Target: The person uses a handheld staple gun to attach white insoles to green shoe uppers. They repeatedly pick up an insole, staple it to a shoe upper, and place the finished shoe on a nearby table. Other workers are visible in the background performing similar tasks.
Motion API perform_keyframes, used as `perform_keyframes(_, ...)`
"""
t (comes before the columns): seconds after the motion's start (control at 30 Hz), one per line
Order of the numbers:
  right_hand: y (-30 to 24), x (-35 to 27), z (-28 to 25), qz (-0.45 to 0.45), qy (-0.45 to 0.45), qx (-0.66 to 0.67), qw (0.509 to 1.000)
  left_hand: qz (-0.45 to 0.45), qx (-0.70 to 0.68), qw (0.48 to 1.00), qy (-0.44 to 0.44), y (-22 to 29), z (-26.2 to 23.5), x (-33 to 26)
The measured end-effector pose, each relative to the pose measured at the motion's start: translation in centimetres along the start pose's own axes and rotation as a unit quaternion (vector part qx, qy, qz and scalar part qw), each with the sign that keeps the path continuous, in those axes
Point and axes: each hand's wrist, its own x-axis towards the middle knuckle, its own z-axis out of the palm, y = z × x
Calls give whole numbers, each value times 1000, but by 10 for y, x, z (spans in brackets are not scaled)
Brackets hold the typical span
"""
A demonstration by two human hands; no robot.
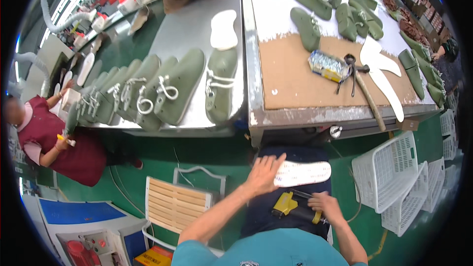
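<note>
My left hand (263,173) lies at the heel end of a white insole board (305,174) with printed marks, its fingers closed on that end. The board is held level above my dark-clad lap. My right hand (326,207) is wrapped around the handle of a yellow and black tool (285,204), which looks like a staple gun. The tool's body sits just below the insole board, apart from my left hand. Part of its grip is hidden by my right fingers.
Green shoe lasts (182,88) with white cords line the left metal table. More lasts (305,28), a wooden-handled hammer (369,98), white insole boards (387,88) and a clear packet (329,66) lie on the right table. White crates (387,172) stand right; a co-worker (64,143) stands left.
</note>
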Motion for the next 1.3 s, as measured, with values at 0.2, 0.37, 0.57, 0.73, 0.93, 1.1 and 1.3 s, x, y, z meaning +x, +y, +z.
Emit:
perform_keyframes(0.2, -41, -12, -22, 34, -223, 452, 863, 254, 105, 952, 135, 24, -84, 4)
perform_keyframes(0.37, -153, -27, 14, -208, -164, 258, 929, 95, 177, 951, 237, 36, -164, 51)
perform_keyframes(0.57, -250, 42, 81, -412, 109, -74, 902, -103, 110, 927, 342, 7, -220, 56)
perform_keyframes(0.73, -256, 129, 158, -602, 206, -345, 690, -118, 61, 918, 374, -48, -227, 115)
perform_keyframes(0.93, -266, 122, 72, -595, 102, -340, 721, -270, 122, 928, 225, -151, -251, 218)
perform_keyframes(1.1, -272, 111, -68, -527, 369, -336, 688, -411, 120, 901, 68, -214, -250, 280)
perform_keyframes(1.3, -235, 110, -126, -399, 398, -431, 705, -384, 156, 909, 50, -235, -241, 310)
